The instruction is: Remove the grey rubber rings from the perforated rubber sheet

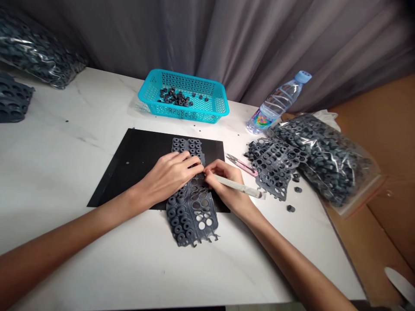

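Head view: the sheet (190, 211) lies across the mat (142, 151), seemingly part-done: near right holes (201, 225) emptied, rings (172, 213) left at near left and far end. Basket (181, 113) holds loose rings (177, 98). Left fingers (193, 161) rest on the sheet, grip unclear; right fingers (216, 166) pinch a tool (238, 185).

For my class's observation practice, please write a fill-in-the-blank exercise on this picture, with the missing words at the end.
1. The left hand rests on a perforated grey sheet, which lies partly on a mat coloured ____.
2. The right hand holds a slim, pale tool; nearby lie small scissors with handles coloured ____.
3. In the picture, the turquoise basket stands to the ____ of the bottle.
4. Near the bottle, dark pieces fill a see-through bag made of ____.
Missing words: black; pink; left; plastic.
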The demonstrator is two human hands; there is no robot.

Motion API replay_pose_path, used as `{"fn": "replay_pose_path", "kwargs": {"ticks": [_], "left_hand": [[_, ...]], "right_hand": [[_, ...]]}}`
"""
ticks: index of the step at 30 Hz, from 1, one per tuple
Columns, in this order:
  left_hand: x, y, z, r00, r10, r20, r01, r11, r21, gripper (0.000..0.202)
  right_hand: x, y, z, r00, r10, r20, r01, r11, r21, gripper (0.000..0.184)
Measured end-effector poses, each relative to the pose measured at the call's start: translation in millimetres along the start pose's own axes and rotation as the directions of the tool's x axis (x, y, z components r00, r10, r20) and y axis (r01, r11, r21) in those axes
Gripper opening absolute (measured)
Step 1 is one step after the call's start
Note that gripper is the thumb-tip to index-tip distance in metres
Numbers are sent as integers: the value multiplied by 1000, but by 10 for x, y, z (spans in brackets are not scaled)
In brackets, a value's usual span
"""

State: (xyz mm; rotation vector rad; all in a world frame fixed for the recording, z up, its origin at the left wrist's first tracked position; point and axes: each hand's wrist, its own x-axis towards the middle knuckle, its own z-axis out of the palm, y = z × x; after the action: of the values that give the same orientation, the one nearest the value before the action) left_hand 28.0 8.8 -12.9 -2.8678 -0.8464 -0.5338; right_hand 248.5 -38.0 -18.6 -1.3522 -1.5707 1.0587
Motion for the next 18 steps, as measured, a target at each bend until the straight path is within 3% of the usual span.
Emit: {"fn": "replay_pose_path", "kwargs": {"ticks": [3,5,6,8,9,10,11,12,15,18], "left_hand": [[-8,-3,46,999,-17,-39,13,994,-106,25],[1,-1,81,986,-154,-71,125,943,-308,23],[11,-2,98,957,-282,-74,219,863,-455,23],[35,-9,125,841,-541,12,372,561,-739,28],[47,-12,131,782,-618,82,397,392,-830,32],[55,-15,131,749,-648,139,392,264,-881,35],[60,-15,126,747,-645,163,372,201,-906,36],[62,-12,116,765,-624,159,354,201,-913,34],[50,6,73,842,-532,90,331,377,-865,22],[23,18,44,879,-473,64,328,501,-801,16]], "right_hand": [[-17,-14,6,1000,-27,-6,27,999,-46,7],[-25,-37,8,999,-37,0,37,996,-80,9],[-26,-47,10,999,-39,2,39,994,-98,10],[-26,-55,18,1000,-30,-5,29,992,-126,11],[-24,-52,21,1000,-20,-21,17,991,-131,12],[-21,-45,22,999,-10,-36,6,992,-125,12],[-18,-35,18,999,1,-48,-6,994,-107,13],[-14,-24,10,998,15,-61,-20,997,-74,13],[6,1,-55,991,55,-124,-47,997,62,13],[42,2,-157,962,71,-265,-41,992,119,14]]}}
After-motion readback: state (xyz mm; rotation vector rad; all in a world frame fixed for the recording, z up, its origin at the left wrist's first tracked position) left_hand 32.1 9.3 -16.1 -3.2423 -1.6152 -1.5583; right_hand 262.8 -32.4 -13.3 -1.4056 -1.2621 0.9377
